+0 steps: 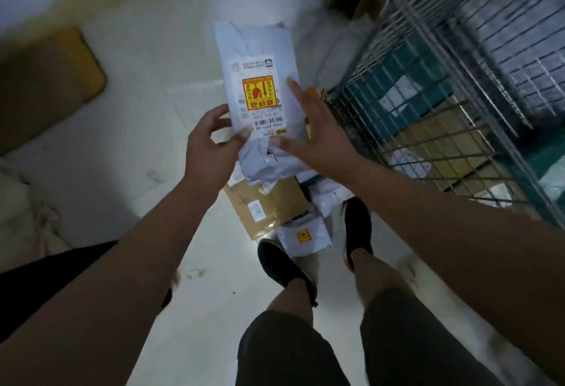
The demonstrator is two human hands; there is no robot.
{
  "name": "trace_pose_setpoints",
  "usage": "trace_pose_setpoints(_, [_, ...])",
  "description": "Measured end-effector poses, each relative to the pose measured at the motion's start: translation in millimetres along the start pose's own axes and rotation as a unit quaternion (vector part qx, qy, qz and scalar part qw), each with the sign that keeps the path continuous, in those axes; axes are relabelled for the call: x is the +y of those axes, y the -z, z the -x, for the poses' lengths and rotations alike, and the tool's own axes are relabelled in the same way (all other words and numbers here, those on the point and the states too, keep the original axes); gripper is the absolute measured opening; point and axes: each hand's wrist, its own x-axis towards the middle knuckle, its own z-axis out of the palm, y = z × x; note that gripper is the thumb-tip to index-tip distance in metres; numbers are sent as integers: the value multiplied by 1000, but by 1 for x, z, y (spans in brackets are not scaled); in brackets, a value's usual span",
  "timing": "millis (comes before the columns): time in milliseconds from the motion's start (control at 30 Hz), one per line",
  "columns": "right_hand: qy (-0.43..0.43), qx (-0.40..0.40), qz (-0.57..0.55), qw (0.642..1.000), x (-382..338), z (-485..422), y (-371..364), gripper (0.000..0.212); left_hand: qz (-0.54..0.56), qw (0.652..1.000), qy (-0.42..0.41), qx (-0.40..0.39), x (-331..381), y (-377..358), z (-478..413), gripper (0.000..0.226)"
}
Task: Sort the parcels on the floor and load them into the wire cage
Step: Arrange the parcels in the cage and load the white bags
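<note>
Grey mail bag (260,46), held above the floor (137,156) just left of the wire cage (428,85).
Left hand (211,144) fingers pinch its lower corner. Right hand (315,137) fingers are spread wide, against its right edge. Shipping label (260,79) is upside down, with a yellow-and-red sticker and a barcode; print too blurred to read. On the floor below: cardboard box (269,205) and small parcel (305,235) with a similar sticker.
</note>
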Motion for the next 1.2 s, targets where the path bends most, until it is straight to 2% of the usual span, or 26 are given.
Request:
trace_pose_setpoints(233, [-7,111,-82,990,-94,45,122,84,28,994,-68,-75,152,-9,35,43])
trace_pose_setpoints(433, [-55,256,-159,952,-96,99,210,74,39,973,-151,-172,230,-82,61,44])
trace_pose_setpoints(533, [-76,320,-168,929,-71,127,255,76,49,959,-174,-217,250,-143,71,56])
trace_pose_setpoints(667, [-118,408,-195,884,-17,165,309,82,29,943,-160,-292,261,-244,77,65])
trace_pose_setpoints(833, [-189,472,-140,850,70,216,348,92,-96,904,-99,-405,242,-379,77,71])
trace_pose_setpoints(933, [-248,472,-193,824,123,239,347,98,-136,880,-8,-455,220,-440,67,62])
trace_pose_setpoints(1000, [-287,474,-228,801,161,250,341,104,-165,864,20,-475,205,-468,59,59])
trace_pose_setpoints(1100, [-341,476,-233,777,213,260,339,111,-249,834,-23,-491,182,-499,44,56])
trace_pose_setpoints(1200, [-394,455,-147,785,253,268,338,112,-333,790,-77,-509,162,-523,32,56])
